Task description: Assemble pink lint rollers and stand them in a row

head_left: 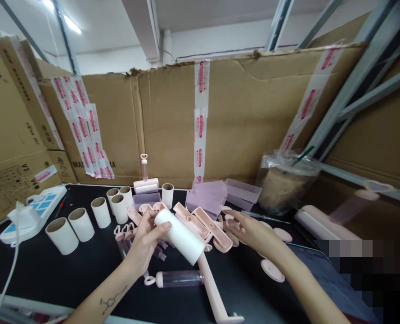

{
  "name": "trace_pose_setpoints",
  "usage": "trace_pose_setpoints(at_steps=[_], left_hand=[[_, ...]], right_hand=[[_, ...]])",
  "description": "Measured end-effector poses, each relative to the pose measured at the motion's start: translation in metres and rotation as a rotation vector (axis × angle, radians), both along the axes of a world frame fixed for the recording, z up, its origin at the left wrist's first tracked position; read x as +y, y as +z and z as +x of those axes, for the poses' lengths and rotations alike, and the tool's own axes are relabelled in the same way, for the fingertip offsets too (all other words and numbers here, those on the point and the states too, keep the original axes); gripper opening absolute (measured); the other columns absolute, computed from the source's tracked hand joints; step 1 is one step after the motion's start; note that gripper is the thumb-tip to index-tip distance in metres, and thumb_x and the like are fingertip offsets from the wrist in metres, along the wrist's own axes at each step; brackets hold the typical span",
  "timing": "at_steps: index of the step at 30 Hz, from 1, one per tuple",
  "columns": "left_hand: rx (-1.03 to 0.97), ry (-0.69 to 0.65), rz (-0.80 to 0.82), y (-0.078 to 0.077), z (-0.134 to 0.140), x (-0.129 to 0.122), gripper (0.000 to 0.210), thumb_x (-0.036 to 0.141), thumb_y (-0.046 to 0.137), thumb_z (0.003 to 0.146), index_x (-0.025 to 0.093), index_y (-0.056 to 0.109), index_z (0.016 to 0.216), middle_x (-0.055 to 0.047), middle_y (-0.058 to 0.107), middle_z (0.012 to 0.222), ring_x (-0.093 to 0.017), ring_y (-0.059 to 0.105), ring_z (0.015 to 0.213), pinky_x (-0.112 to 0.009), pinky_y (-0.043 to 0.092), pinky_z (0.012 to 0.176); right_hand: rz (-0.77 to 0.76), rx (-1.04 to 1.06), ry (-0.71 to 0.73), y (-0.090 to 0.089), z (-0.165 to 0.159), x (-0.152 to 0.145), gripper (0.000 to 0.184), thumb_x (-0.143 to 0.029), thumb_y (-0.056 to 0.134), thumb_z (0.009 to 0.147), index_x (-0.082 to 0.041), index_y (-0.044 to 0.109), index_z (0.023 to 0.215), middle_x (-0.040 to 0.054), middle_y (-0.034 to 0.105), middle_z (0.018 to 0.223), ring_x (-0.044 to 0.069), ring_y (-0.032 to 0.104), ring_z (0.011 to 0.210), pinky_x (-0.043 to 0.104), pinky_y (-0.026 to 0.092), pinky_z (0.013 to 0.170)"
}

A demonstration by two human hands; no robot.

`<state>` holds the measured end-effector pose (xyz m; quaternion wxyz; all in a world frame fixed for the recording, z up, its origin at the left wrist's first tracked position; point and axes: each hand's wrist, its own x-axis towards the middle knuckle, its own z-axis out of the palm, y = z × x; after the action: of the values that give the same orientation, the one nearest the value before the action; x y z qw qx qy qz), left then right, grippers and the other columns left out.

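Observation:
My left hand [145, 243] is closed round a white lint roller refill [180, 237], held tilted above the table. On the right, my right hand [242, 226] reaches into the pink parts, fingers curled and pinching a pink end cap [232, 221]; its exact shape is partly hidden. Pink lint roller frames [213, 229] lie between the hands. Below the refill, a pink roller arm [213, 288] meets a clear purple handle [181, 279] with a heart-shaped loop. More clear handles [121, 240] lie by my left wrist. Pink discs [272, 270] rest near my right forearm.
White refill rolls [62, 236] stand at left, beside a power strip [34, 216] with a cable. An assembled lint roller [146, 182] stands at the back. Purple covers [206, 195] are stacked behind the frames. A plastic-wrapped cup [282, 186] stands right, before the cardboard wall [166, 117].

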<state>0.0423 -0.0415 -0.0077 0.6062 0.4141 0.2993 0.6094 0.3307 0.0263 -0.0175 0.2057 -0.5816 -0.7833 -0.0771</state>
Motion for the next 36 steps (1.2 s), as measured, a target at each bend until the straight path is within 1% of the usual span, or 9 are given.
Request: trace_pose_setpoints(at_steps=[1, 3, 7, 10, 14, 21, 25, 30, 36], left_hand=[[-0.026, 0.0, -0.006, 0.0, 0.0, 0.001, 0.031, 0.021, 0.069, 0.072, 0.019, 0.053, 0.098, -0.002, 0.056, 0.091, -0.013, 0.055, 0.079, -0.023, 0.05, 0.066], [-0.068, 0.02, -0.018, 0.001, 0.001, 0.002, 0.032, 0.022, 0.069, 0.072, 0.02, 0.053, 0.099, -0.003, 0.057, 0.096, -0.015, 0.056, 0.082, -0.027, 0.052, 0.068], [-0.096, 0.107, -0.013, -0.002, 0.003, 0.005, 0.029, 0.023, 0.071, 0.071, 0.02, 0.053, 0.093, -0.002, 0.059, 0.101, -0.015, 0.059, 0.089, -0.026, 0.052, 0.074], [-0.115, 0.116, -0.011, -0.004, 0.005, 0.006, 0.028, 0.025, 0.07, 0.073, 0.021, 0.053, 0.094, -0.002, 0.061, 0.102, -0.015, 0.06, 0.09, -0.026, 0.052, 0.077], [-0.122, 0.119, -0.008, -0.006, 0.007, 0.006, 0.031, 0.026, 0.069, 0.075, 0.021, 0.051, 0.1, -0.001, 0.06, 0.099, -0.014, 0.061, 0.088, -0.026, 0.052, 0.076], [-0.051, 0.133, 0.028, -0.005, 0.009, 0.002, 0.027, 0.03, 0.066, 0.077, 0.022, 0.048, 0.094, -0.002, 0.055, 0.114, -0.019, 0.057, 0.102, -0.034, 0.053, 0.082], [-0.002, 0.157, 0.047, -0.003, 0.009, 0.001, 0.026, 0.03, 0.065, 0.078, 0.021, 0.046, 0.094, -0.004, 0.051, 0.119, -0.021, 0.054, 0.107, -0.036, 0.053, 0.083], [0.005, 0.151, 0.067, -0.003, 0.01, 0.0, 0.024, 0.029, 0.064, 0.079, 0.021, 0.046, 0.093, -0.002, 0.051, 0.116, -0.018, 0.053, 0.105, -0.033, 0.053, 0.083], [0.003, 0.166, 0.071, -0.005, 0.012, -0.001, 0.024, 0.03, 0.065, 0.079, 0.022, 0.044, 0.089, 0.001, 0.052, 0.106, -0.017, 0.054, 0.099, -0.033, 0.053, 0.082]], right_hand=[[-0.007, 0.045, 0.022, 0.002, -0.001, -0.002, 0.031, -0.029, 0.052, 0.08, -0.023, 0.063, 0.108, 0.0054, 0.07, 0.085, 0.019, 0.069, 0.071, 0.026, 0.054, 0.062], [-0.031, 0.287, 0.113, 0.008, -0.009, -0.009, 0.031, -0.035, 0.048, 0.085, -0.02, 0.059, 0.11, 0.0081, 0.069, 0.093, 0.019, 0.068, 0.077, 0.027, 0.055, 0.067], [-0.128, 1.018, 0.38, 0.018, -0.048, -0.038, 0.027, -0.044, 0.067, 0.073, -0.021, 0.06, 0.086, 0.008, 0.068, 0.094, 0.022, 0.066, 0.089, 0.031, 0.055, 0.076], [-0.174, 1.215, 0.431, 0.016, -0.075, -0.057, 0.022, -0.04, 0.072, 0.071, -0.021, 0.063, 0.078, 0.009, 0.069, 0.1, 0.024, 0.063, 0.102, 0.034, 0.052, 0.084], [-0.175, 1.237, 0.39, 0.009, -0.089, -0.065, 0.019, -0.035, 0.073, 0.07, -0.02, 0.064, 0.078, 0.0087, 0.07, 0.101, 0.024, 0.064, 0.099, 0.035, 0.055, 0.081], [-0.036, 1.054, 0.375, -0.001, -0.088, -0.067, 0.036, -0.03, 0.068, 0.075, -0.024, 0.06, 0.11, 0.0078, 0.067, 0.112, 0.023, 0.067, 0.09, 0.042, 0.055, 0.084], [0.018, 0.923, 0.351, -0.005, -0.084, -0.068, 0.034, -0.032, 0.069, 0.074, -0.023, 0.064, 0.107, 0.0079, 0.068, 0.11, 0.024, 0.066, 0.089, 0.041, 0.055, 0.082], [0.063, 0.864, 0.376, -0.005, -0.082, -0.068, 0.033, -0.029, 0.068, 0.076, -0.025, 0.062, 0.108, 0.006, 0.068, 0.106, 0.023, 0.065, 0.092, 0.038, 0.054, 0.083], [0.108, 0.838, 0.37, -0.007, -0.085, -0.069, 0.034, -0.029, 0.067, 0.077, -0.025, 0.061, 0.11, 0.0067, 0.067, 0.109, 0.027, 0.062, 0.103, 0.043, 0.05, 0.09]])
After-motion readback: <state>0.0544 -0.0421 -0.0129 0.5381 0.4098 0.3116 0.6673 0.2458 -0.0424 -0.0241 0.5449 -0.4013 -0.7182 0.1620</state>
